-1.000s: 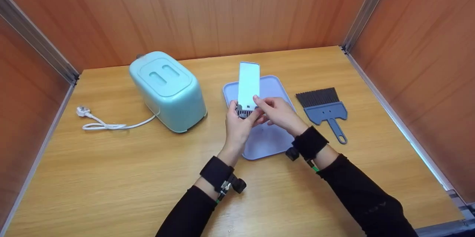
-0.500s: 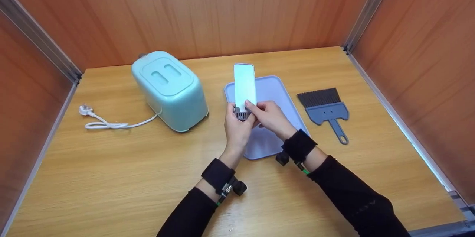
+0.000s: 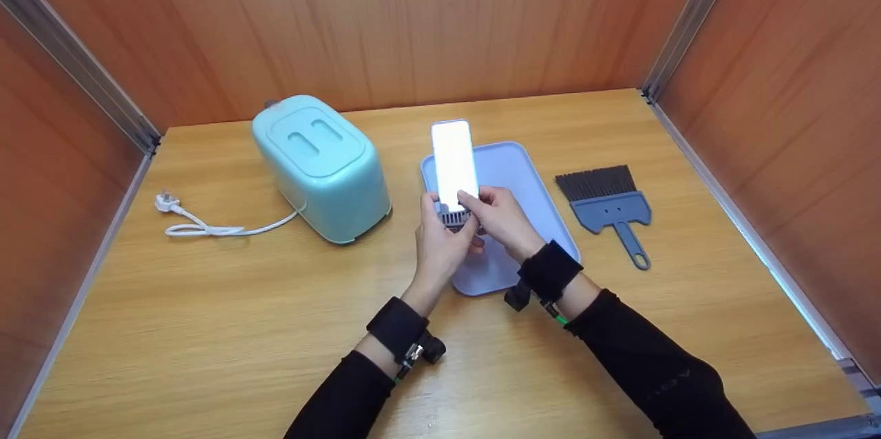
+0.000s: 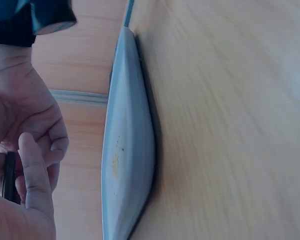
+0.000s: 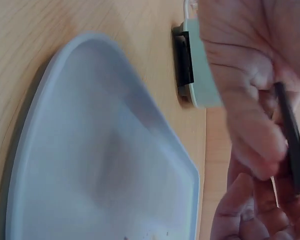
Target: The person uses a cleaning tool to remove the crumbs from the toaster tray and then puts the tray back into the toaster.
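Note:
A narrow, shiny crumb tray with a dark slotted end is held up in front of me, glaring white in the head view. My left hand grips its slotted near end from the left. On the right side, my right hand pinches the same end, thumb on top of the shiny face. Only a dark edge of it shows among the fingers in the right wrist view. Below both hands lies a lavender serving tray on the table, with a few crumbs on it.
A mint-green toaster stands to the left, its lidded top facing up. Its white cord and plug lie farther left. A grey hand brush lies right of the serving tray. Wooden walls enclose the table's back and sides.
My right hand has shifted left, its thumb moving farther onto the crumb tray. The crumb tray moved slightly left and tilted, its face going from pale green to bright white.

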Available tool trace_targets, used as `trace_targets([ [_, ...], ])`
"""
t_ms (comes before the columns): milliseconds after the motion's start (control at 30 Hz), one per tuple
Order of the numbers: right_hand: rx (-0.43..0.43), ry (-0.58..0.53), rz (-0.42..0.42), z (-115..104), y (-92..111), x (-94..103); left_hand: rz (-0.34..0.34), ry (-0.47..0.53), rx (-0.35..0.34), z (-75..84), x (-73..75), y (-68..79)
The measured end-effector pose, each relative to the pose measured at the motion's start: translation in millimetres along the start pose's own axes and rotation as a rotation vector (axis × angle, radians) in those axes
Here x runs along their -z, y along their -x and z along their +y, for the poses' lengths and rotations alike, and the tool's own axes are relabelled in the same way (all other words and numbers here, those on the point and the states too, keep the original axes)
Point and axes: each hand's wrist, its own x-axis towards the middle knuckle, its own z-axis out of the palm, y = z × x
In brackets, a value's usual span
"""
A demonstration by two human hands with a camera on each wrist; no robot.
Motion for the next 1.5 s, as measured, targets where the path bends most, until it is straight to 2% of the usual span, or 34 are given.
trace_targets([
  [167, -0.03, -0.027, -0.027, -1, -1, -1.6, -0.065, -0.036, 0.015, -2.2, 11.6, 1.2],
  [433, -0.029, -0.047, -0.075, 1, -2, -1.1, -0.086, -0.12, -0.012, -2.2, 41.0, 0.3],
  [733, -0.09, -0.059, -0.155, 4, 0, -1.2, -0.081, -0.21, -0.181, 8.5, 86.5, -2.5],
  [933, -0.107, -0.033, -0.216, 9, 2, -1.5, -0.067, -0.33, -0.317, 13.3, 109.9, -0.8],
  [1133, -0.122, -0.011, -0.299, 16, 5, -2.5, 0.038, -0.477, -0.501, 20.2, 129.2, -1.5],
  [1300, -0.152, 0.007, -0.381, 19, 9, -4.2, 0.151, -0.544, -0.648, 31.0, 146.0, -2.2],
  [1400, -0.177, -0.01, -0.431, 21, 12, -6.2, 0.198, -0.576, -0.693, 35.5, 154.3, -2.4],
  [1500, -0.202, -0.039, -0.477, 23, 14, -8.8, 0.229, -0.618, -0.703, 37.2, 160.1, -2.9],
])
